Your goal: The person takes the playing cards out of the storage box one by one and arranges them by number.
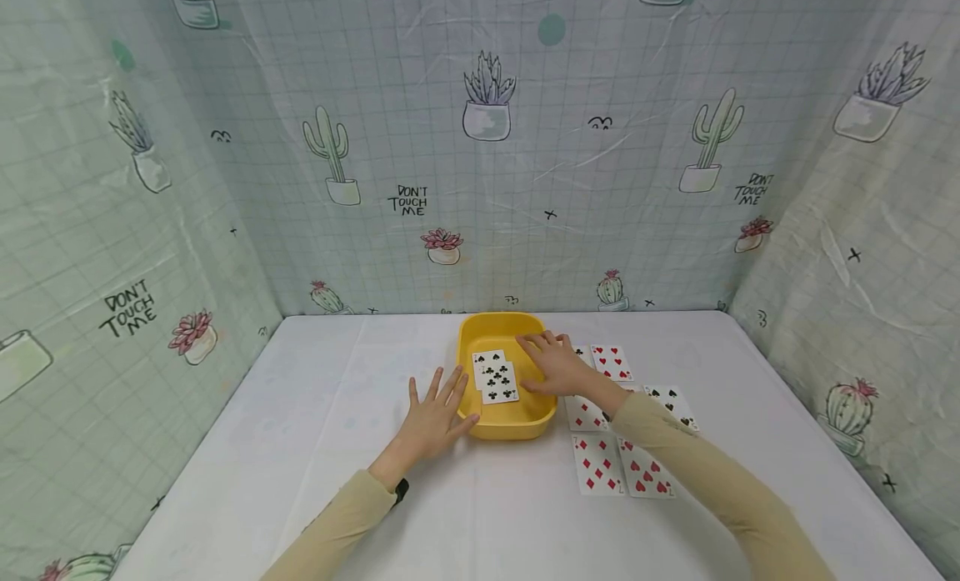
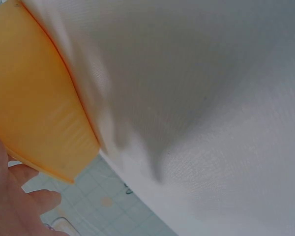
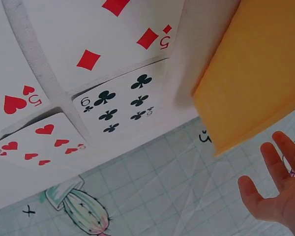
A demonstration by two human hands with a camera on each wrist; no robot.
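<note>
A yellow plastic tray (image 1: 508,431) stands at the table's middle back, with two overlapping black-suit playing cards (image 1: 498,384) face up in it. My left hand (image 1: 433,423) is spread at the tray's left rim, fingers straight and apart. Over the tray's right rim is my right hand (image 1: 553,364), its fingers loosely bent and apart, holding nothing. In the right wrist view, that hand's fingers (image 3: 273,160) show near the yellow wall. Beside the tray on the right lie the six of clubs (image 3: 120,103) and five of diamonds (image 3: 108,39).
Farther right are the six of hearts (image 1: 611,363) and a spades card (image 1: 673,406), partly behind my right sleeve. Nearer me lie the seven of diamonds (image 1: 598,468) and seven of hearts (image 1: 647,473). A cactus-print cloth (image 1: 495,231) hangs behind the white table (image 1: 360,373).
</note>
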